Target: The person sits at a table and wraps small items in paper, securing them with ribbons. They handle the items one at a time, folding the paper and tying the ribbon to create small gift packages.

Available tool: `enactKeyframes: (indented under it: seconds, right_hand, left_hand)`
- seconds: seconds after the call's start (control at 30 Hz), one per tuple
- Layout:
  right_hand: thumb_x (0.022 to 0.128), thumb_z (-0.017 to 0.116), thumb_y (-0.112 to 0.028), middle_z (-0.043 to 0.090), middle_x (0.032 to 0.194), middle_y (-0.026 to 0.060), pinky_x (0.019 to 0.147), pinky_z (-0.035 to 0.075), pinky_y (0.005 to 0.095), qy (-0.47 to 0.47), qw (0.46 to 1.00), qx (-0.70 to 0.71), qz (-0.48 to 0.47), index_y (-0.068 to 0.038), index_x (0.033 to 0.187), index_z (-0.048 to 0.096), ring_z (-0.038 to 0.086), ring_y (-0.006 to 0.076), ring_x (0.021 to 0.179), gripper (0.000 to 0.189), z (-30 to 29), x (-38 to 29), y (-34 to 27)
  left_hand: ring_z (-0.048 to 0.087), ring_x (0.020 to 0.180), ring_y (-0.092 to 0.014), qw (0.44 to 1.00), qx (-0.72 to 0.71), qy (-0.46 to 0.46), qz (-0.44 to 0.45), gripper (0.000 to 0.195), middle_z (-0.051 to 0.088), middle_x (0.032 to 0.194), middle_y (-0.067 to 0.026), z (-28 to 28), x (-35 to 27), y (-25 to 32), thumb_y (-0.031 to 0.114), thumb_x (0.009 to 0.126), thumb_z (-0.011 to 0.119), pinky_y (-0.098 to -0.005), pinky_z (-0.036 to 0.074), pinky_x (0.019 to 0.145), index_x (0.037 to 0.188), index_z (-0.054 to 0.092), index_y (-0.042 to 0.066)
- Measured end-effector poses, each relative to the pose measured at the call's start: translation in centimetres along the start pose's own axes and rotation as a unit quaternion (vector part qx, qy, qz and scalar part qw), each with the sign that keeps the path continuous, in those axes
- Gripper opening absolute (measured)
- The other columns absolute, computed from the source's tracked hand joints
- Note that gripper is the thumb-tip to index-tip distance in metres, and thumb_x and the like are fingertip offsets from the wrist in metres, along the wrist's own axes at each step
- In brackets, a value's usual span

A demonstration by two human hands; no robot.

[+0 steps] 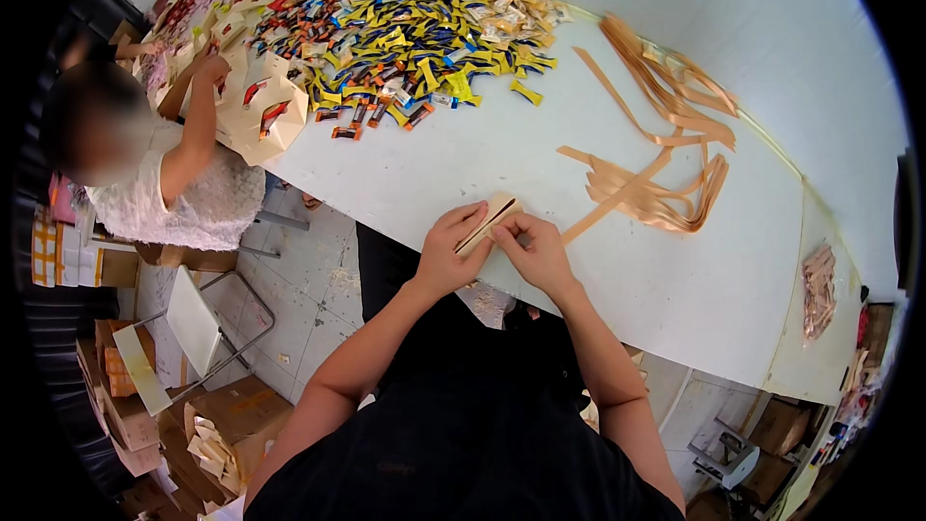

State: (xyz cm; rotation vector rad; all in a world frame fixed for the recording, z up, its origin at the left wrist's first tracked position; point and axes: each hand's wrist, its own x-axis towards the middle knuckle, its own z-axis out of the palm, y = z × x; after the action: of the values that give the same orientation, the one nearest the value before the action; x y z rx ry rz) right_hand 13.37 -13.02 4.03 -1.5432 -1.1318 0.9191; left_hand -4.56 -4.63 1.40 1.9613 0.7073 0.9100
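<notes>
A small cream paper box (486, 227) with a dark slit along its upper side is held at the table's near edge. My left hand (454, 247) grips it from the left, fingers and thumb on either side of the slit. Thumb and bent fingers of my right hand (532, 250) pinch its right side. A tan satin ribbon strand (600, 211) runs from the ribbon pile down to my right hand, where the hand hides its end. Folded tan ribbons (651, 206) lie to the right, and a second bundle (651, 87) lies farther back.
Wrapped candies (427, 29) are heaped across the table's far side. At left, another person (181, 152) reaches among open cream boxes (278, 116) holding red packets. A clear bag (819, 293) lies far right. A folding chair (195, 318) and cardboard boxes (242, 405) stand lower left.
</notes>
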Motion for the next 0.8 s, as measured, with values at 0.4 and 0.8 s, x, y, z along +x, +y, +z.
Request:
enactKeyframes:
  seconds: [0.4, 0.8]
  right_hand:
    - [0.102, 0.074, -0.021, 0.071, 0.079, 0.0077, 0.063, 0.048, 0.0322, 0.006, 1.000, -0.005, -0.015, 0.000, 0.098, 0.075, 0.058, 0.0141, 0.067, 0.022, 0.0, 0.0, 1.1]
    - [0.102, 0.076, -0.020, 0.073, 0.084, 0.0042, 0.068, 0.048, 0.0304, 0.014, 0.998, 0.056, 0.001, 0.001, 0.100, 0.077, 0.058, 0.0104, 0.074, 0.022, 0.5, 0.1, 1.3]
  left_hand:
    - [0.059, 0.117, -0.024, 0.994, -0.077, -0.062, -0.043, 0.045, 0.058, 0.131, -0.0118, -1.1, 0.2, -0.3, 0.007, 0.098, 0.073, -0.0345, 0.048, 0.104, 0.142, 0.068, -0.005]
    - [0.059, 0.116, -0.022, 0.996, -0.060, -0.058, -0.034, 0.038, 0.057, 0.130, -0.0108, -0.7, 0.3, 0.1, 0.010, 0.100, 0.074, -0.0331, 0.048, 0.102, 0.134, 0.071, -0.007]
